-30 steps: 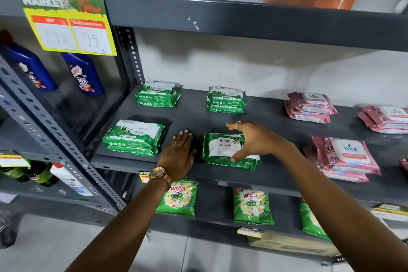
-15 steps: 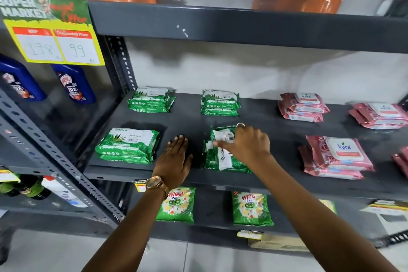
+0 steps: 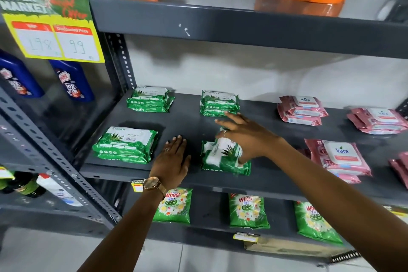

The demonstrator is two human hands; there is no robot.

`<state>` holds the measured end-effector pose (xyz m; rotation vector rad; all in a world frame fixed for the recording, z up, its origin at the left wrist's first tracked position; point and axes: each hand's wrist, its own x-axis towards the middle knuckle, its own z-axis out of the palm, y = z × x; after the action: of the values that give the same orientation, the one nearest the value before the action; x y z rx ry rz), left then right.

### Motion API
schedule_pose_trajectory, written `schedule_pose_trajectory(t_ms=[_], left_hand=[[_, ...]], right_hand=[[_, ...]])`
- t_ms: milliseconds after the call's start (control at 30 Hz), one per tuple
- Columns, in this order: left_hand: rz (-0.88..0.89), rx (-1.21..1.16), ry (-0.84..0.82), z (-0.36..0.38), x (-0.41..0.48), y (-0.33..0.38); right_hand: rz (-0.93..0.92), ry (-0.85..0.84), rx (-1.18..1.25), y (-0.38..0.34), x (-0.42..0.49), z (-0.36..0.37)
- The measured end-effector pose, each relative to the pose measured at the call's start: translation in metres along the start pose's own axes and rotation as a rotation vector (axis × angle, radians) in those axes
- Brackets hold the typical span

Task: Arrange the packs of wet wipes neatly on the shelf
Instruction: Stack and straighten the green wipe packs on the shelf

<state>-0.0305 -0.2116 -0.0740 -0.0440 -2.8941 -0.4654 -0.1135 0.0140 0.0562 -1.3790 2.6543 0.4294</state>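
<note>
Right hand [image 3: 247,139], fingers spread, hides the far right of the tilted green wipes pack [image 3: 223,157] at the shelf's [image 3: 194,121] near edge; whether it grips is unclear. Left hand [image 3: 174,161] lies flat, empty, just left

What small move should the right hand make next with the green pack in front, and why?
Probably turn the top green pack square and lay it flat. The right hand holds it tilted and askew on its stack, while the neighbouring green stack lies straight.
</note>
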Motion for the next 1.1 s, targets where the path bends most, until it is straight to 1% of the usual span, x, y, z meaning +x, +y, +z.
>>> schedule_pose_trajectory(t_ms=[133, 233, 400, 567, 667, 767, 833, 900, 933, 967, 1033, 1067, 1100], left_hand=[[0.007, -0.004, -0.002, -0.002, 0.000, 0.000], [0.007, 0.008, -0.011, -0.003, -0.001, 0.000], [0.002, 0.032, -0.025, -0.001, 0.000, 0.001], [-0.004, 0.038, -0.018, -0.002, 0.000, 0.001], [-0.018, 0.031, -0.030, -0.004, -0.001, 0.002], [-0.031, 0.001, -0.044, -0.005, -0.001, 0.001], [-0.080, -0.087, -0.039, -0.007, 0.001, 0.005], [-0.197, -0.299, 0.023, -0.014, 0.003, 0.020], [-0.234, -0.390, 0.089, -0.019, 0.003, 0.030], [-0.226, -0.427, 0.177, -0.024, 0.004, 0.043], [-0.114, -0.398, 0.326, -0.036, 0.007, 0.074], [-0.040, -0.378, 0.355, -0.041, 0.010, 0.093], [0.030, -0.356, 0.348, -0.045, 0.013, 0.109]], right_hand=[[0.228, 0.017, 0.131, -0.010, -0.004, 0.008], [0.334, 0.056, 0.219, -0.023, -0.007, 0.019], [0.466, 0.133, 0.264, -0.034, -0.013, 0.018], [0.504, 0.183, 0.291, -0.041, -0.010, 0.022], [0.495, 0.145, 0.345, -0.038, -0.012, 0.022], [0.477, 0.116, 0.337, -0.035, -0.013, 0.021], [0.478, 0.112, 0.340, -0.035, -0.014, 0.022], [0.489, 0.094, 0.401, -0.035, -0.018, 0.023], [0.489, 0.109, 0.463, -0.035, -0.022, 0.022], [0.492, 0.157, 0.536, -0.032, -0.028, 0.023], [0.521, 0.332, 0.650, -0.022, -0.045, 0.025], [0.550, 0.416, 0.681, -0.012, -0.058, 0.029], [0.604, 0.478, 0.704, 0.001, -0.072, 0.036]])
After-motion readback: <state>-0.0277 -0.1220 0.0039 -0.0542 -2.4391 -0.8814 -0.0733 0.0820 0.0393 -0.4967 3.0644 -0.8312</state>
